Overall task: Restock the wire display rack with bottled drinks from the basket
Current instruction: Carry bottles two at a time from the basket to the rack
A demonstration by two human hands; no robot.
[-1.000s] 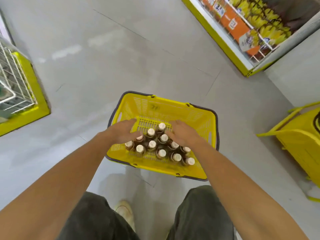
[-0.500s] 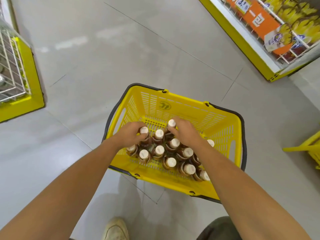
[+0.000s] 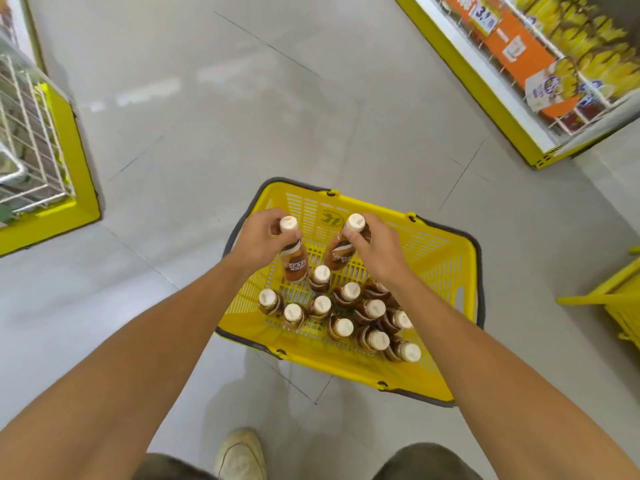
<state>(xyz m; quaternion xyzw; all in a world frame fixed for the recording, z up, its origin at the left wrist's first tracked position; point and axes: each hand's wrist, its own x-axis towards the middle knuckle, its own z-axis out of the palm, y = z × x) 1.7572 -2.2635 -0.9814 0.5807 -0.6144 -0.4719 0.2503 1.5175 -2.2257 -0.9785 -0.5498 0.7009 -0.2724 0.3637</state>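
Head view: your left hand (image 3: 258,242) is curled round the neck of a brown bottle with a white cap (image 3: 294,263), fingers wrapped just below the cap, and your right hand (image 3: 375,251) grips a second brown bottle (image 3: 341,252) the same way, thumb and fingers pinching its neck. Both bottles are tilted slightly toward each other, with a gap between them, and both sit above the far half of the yellow basket (image 3: 440,258), higher than the bottles below. Under and near your hands, the remaining bottles (image 3: 343,326) stand upright in a loose cluster toward the near side of the basket; 10 white caps show plainly, and 1 more bottle is partly hidden under your right wrist. The basket rests on the grey tiled floor (image 3: 242,116), its dark handles folded down along the rim. The wire display rack (image 3: 31,133) stands well apart at the left edge on a yellow base (image 3: 69,202); what its shelves hold is too blurred to tell. At the upper right runs a store shelf (image 3: 519,46) with yellow packets and orange price tags. Another yellow basket (image 3: 620,299) pokes in at the right edge, and 1 pale shoe (image 3: 240,455) shows at the bottom.
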